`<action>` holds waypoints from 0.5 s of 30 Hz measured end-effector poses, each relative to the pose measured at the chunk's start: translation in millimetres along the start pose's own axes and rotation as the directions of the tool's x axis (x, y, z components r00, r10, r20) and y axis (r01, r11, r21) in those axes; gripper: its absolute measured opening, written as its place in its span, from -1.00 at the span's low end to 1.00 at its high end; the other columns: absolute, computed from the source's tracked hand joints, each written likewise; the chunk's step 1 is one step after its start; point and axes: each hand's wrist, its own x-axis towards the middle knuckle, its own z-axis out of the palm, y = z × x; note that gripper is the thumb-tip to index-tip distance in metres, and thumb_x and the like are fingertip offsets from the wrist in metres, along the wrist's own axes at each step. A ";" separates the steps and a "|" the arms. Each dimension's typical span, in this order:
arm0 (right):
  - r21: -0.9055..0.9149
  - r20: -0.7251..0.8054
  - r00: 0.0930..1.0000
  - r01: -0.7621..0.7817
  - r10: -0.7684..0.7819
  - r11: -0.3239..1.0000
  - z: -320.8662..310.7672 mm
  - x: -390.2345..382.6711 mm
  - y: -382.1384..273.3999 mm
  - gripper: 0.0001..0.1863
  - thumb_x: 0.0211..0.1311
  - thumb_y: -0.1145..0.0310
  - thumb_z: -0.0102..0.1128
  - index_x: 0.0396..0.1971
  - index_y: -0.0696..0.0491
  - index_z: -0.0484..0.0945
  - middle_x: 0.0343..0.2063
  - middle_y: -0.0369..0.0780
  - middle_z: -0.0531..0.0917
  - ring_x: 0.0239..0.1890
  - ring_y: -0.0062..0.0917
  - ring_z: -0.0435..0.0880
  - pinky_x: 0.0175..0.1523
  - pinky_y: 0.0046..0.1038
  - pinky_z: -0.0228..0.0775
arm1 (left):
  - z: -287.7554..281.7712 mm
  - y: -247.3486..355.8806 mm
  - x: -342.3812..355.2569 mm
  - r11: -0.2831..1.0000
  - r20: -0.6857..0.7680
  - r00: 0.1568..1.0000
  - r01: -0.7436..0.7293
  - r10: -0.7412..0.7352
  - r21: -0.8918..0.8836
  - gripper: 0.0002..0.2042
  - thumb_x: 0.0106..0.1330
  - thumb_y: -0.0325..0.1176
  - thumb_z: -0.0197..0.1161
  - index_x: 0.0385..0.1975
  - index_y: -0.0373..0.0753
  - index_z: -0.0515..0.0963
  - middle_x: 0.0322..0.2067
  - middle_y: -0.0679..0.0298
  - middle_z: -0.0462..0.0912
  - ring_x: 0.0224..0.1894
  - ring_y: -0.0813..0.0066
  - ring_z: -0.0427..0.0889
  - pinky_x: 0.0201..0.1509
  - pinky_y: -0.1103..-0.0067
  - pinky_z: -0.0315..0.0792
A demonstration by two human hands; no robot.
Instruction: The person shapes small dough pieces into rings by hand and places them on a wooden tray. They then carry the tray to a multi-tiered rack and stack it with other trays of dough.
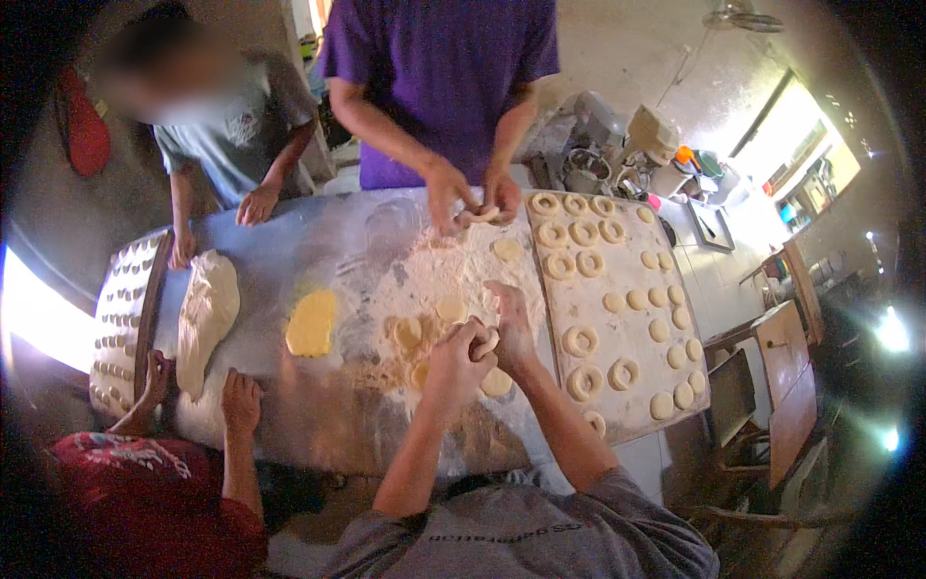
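Note:
My left hand [457,355] is closed around a small piece of dough [488,344] above the floured part of the metal-looking table. Close beside it, my right hand [514,326] has its fingers stretched out, the palm turned toward the dough; whether it touches the dough I cannot tell. Round dough pieces lie near my hands: a pale one [450,307] just beyond, another [497,383] below my wrists, and one [408,333] to the left. Loose flour [453,262] covers the surface around them.
At right, a board [617,338] carries dough rings [584,382] and flat rounds. A yellow slab [311,323] and a long dough mass [207,314] lie leftward. Opposite, a person in purple [444,96] shapes dough. Two more people stand left, near a tray [152,309] of small pieces.

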 end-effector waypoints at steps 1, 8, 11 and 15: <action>0.164 0.067 0.993 -0.102 0.092 0.981 -2.2 -3.6 -2.3 -0.37 0.03 0.47 0.29 0.15 0.04 0.28 -0.06 -0.18 0.49 -0.09 -0.43 0.52 -0.06 -0.38 0.42 | 5.2 1.9 -4.6 0.999 -0.076 0.997 -0.013 0.017 0.051 -0.72 -0.01 -0.46 0.31 -0.26 -0.31 0.48 -0.36 0.14 0.51 -0.23 0.08 0.56 -0.11 0.33 0.47; 0.866 0.491 0.855 -0.500 0.167 0.014 -59.9 -30.2 -13.2 -0.53 0.25 0.29 0.11 0.13 0.11 0.33 -0.28 -0.25 0.53 -0.21 -0.53 0.54 -0.02 -0.46 0.42 | 52.9 -25.7 -12.8 0.818 -0.050 0.978 -0.195 0.201 -0.542 -0.40 0.06 -0.74 0.16 0.15 -0.28 0.16 -0.18 0.11 0.36 -0.30 0.26 0.52 -0.03 0.45 0.46; 0.644 0.385 0.823 -0.563 0.417 0.518 -81.2 -42.5 -16.4 -0.56 0.40 0.05 -0.12 0.04 0.08 0.40 -0.34 -0.21 0.56 -0.24 -0.50 0.56 -0.11 -0.47 0.44 | 72.6 -7.0 -24.3 0.478 -0.022 0.985 -0.102 0.170 -0.873 -0.56 0.25 -0.51 0.19 0.12 -0.26 0.24 -0.36 0.28 0.42 -0.28 0.48 0.50 -0.14 0.57 0.46; 0.508 0.448 0.844 -0.512 0.296 0.693 -109.8 -58.8 -17.1 -0.43 0.43 -0.07 -0.20 0.28 -0.05 0.17 -0.37 -0.25 0.54 -0.32 -0.60 0.56 -0.22 -0.59 0.36 | 83.7 39.4 -31.5 0.844 0.032 0.999 0.027 -0.011 -0.536 -0.64 0.46 -0.06 -0.08 -0.11 -0.25 0.48 -0.41 0.10 0.62 -0.37 0.20 0.65 -0.30 0.40 0.50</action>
